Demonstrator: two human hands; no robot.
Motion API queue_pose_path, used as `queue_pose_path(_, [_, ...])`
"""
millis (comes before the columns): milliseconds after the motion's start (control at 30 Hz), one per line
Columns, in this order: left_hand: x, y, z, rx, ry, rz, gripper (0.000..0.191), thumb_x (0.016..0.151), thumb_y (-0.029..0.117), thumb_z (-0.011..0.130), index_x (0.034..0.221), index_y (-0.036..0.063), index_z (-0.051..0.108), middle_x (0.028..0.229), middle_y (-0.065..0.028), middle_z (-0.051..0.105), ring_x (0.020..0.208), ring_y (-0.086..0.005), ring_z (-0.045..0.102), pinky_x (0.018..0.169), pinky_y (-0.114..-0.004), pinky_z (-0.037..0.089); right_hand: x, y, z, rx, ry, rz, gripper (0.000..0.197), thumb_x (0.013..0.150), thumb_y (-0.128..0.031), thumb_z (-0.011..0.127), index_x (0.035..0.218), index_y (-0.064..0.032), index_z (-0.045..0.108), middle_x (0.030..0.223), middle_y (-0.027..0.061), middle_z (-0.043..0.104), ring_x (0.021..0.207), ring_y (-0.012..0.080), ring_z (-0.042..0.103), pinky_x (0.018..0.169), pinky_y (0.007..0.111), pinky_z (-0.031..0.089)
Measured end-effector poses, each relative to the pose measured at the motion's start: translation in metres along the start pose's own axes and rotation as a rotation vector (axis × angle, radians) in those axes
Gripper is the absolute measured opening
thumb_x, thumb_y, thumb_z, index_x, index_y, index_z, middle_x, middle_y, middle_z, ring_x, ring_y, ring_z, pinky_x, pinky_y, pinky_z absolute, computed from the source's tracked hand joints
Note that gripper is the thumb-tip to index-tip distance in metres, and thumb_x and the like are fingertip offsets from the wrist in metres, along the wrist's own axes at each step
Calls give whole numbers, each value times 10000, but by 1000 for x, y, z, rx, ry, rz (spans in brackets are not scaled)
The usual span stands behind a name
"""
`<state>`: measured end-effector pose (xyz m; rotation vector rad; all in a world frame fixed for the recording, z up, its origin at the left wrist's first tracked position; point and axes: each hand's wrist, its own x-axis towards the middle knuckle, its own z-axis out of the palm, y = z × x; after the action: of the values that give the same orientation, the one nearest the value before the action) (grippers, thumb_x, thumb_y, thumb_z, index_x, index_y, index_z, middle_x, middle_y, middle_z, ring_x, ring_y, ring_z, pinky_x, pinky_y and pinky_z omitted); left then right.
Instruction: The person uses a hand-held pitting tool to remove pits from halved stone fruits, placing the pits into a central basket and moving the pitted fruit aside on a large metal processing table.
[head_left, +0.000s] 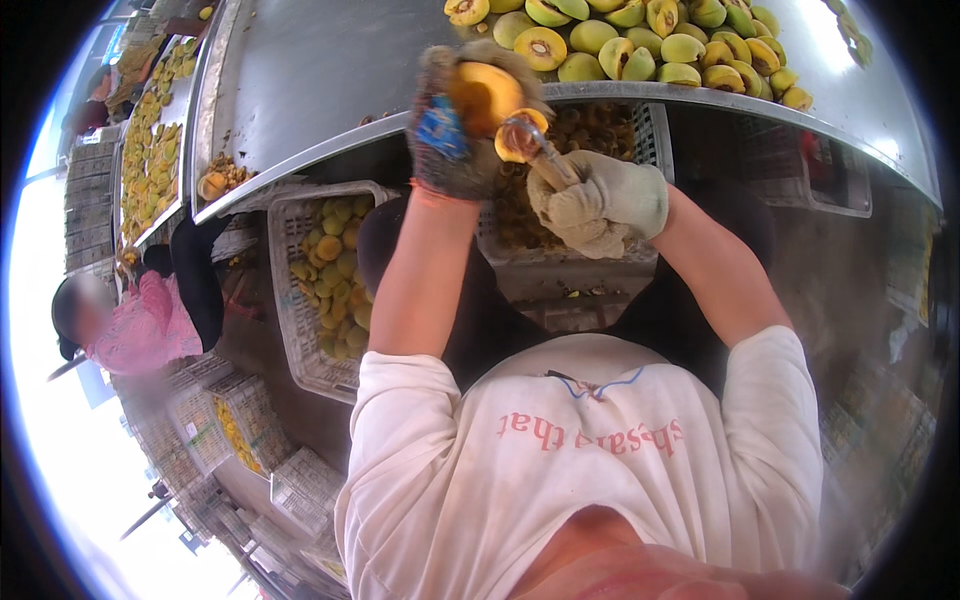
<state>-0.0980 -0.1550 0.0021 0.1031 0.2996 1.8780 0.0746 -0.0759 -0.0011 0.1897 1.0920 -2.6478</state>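
My left hand (454, 154), in a dirty dark glove with a blue patch, holds a yellow-orange peach half (486, 94) above the near edge of the steel table. My right hand (592, 199), in a pale knit glove, grips the handle of a pitting tool (556, 171). At the tool's metal tip sits a cut piece of peach (517, 139) with a brown centre, close beside the half in my left hand. Whether the two pieces touch is hard to tell. Beneath my hands, a plastic crate (651, 139) contains many brown pits and scraps.
Halved green-yellow peaches (637, 45) are heaped on the steel table (322, 67). Scraps (225, 176) lie at its left corner. A crate of peaches (281, 300) stands by my left leg. Another person (150, 319) sits at a neighbouring table, left. Stacked crates (247, 427) stand behind.
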Motion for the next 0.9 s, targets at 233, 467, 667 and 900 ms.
queue_pose_path(233, [-148,166,-37,931,304,557,549,909,397,601,1247,-29,526,1168,-231,580,1116,-341,551,964,-482,457,-21,-5,-13,-702,310,31,313,834,-310,704,923,-42,568,698,50,535,624,161,518,555,279,387])
queue_pose_path(467, [-35,74,-1,1837,375,525,588,851,310,702,1332,42,495,1239,-146,571,1012,-210,586,866,-326,482,-31,-16,-5,-1226,649,16,455,835,-383,666,1047,8,568,918,217,648,916,377,618,784,409,473])
queue_pose_path(667, [116,-15,-28,2588,-2,123,553,773,293,740,1264,127,547,1250,-211,541,1166,-328,530,975,-411,433,-20,-6,-29,-933,856,-246,459,849,-394,665,1021,18,561,917,187,651,892,319,632,790,387,471])
queue_pose_path(900, [84,10,-9,1538,410,17,504,724,170,797,1139,5,564,1080,-147,628,1011,-242,619,835,-362,523,-1,-11,-39,-652,949,-393,475,839,-322,715,1132,0,525,932,76,639,847,152,594,760,285,472])
